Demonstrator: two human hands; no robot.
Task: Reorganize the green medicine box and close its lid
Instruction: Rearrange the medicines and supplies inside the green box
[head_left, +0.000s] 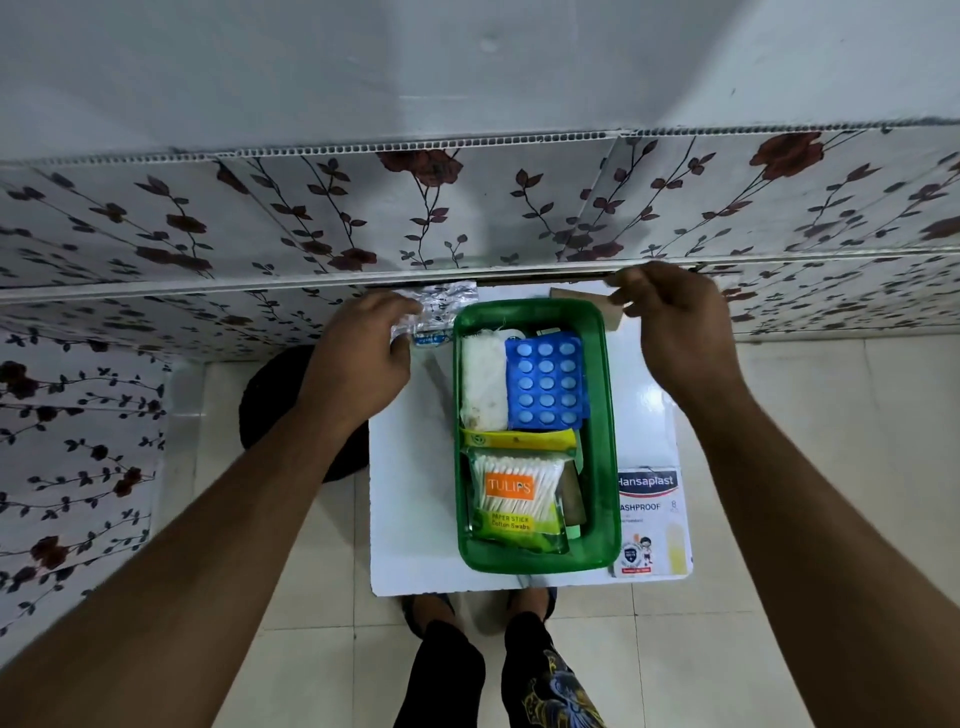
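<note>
The green medicine box (605, 415) lies open on a small white table (405, 519). Inside are a white gauze roll (484, 382), a blue blister strip of pills (546, 383), a yellow sachet (519, 440) and a Tulips cotton swab pack (517, 501). My left hand (363, 348) grips a silver foil strip (447, 306) just left of the box's far corner. My right hand (670, 317) pinches a brown flat object (587, 301) at the box's far right corner. No lid is recognisable.
A Hansaplast plaster pack (652, 519) lies on the table right of the box. A floral-patterned panel (467, 218) rises right behind the table. A dark round thing (275, 400) sits on the tiled floor to the left. My feet (478, 608) stand at the table's near edge.
</note>
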